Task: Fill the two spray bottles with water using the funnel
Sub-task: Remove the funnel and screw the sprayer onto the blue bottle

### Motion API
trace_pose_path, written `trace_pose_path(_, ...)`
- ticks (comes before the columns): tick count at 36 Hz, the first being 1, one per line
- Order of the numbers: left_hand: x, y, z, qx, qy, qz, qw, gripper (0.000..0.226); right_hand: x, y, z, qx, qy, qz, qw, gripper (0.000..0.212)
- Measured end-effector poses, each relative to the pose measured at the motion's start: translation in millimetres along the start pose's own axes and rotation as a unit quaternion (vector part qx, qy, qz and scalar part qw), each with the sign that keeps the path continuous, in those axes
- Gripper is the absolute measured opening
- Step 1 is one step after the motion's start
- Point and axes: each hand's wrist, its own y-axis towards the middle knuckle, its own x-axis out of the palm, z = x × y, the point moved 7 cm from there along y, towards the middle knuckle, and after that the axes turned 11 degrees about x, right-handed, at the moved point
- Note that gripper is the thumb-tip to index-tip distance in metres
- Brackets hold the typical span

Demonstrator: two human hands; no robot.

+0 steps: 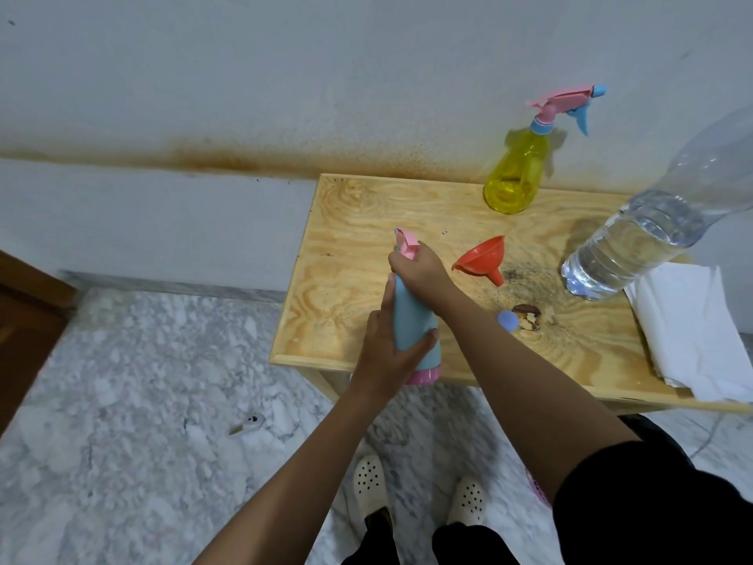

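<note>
Over table (358,222) front edge: L hand (387,356) grips blue spray bottle (411,320) at body, R hand (419,273) clenched round its pink head (406,243). Nearby, orange funnel (481,256) on its side.

Spray bottles, two: blue bottle (411,320) and yellow bottle (515,173), each with a pink sprayer on top. One funnel (483,258), orange. One water bottle (635,242), clear and large. One loose cap (507,320), pale blue. One table (358,238), wooden. One pile of napkins (692,328), white; number of sheets impossible to tell. Hands, two: left hand (387,356) and right hand (419,271). Shoes, two: left shoe (368,483) and right shoe (468,499), both pale with holes. One small scrap (248,424) on the floor, too blurred to name. One dark knot (527,316) in the tabletop.
</note>
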Motion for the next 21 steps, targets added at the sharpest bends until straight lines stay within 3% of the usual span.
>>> trace_pose_path(6,-2.4,4.6,8.1,0.024,0.004,-0.018,1.0,0.094,-6.1,-1.3,-3.3,-0.01,0.006,0.015,1.0,0.018)
trace_pose_path(13,-15.8,23.9,17.4,0.049,0.027,-0.029,0.998,0.096,-14.2,-9.8,-16.4,0.014,-0.012,-0.065,0.998,0.044)
trace_pose_path(16,-22.3,40.4,22.7,0.056,0.016,-0.04,0.998,0.098,-21.5,-20.6,-28.3,-0.003,0.02,-0.107,0.994,0.036)
trace_pose_path(21,-24.1,71.9,42.9,0.062,-0.04,-0.105,0.992,0.097,-46.4,-24.0,-49.9,-0.042,0.046,-0.07,0.996,0.028)
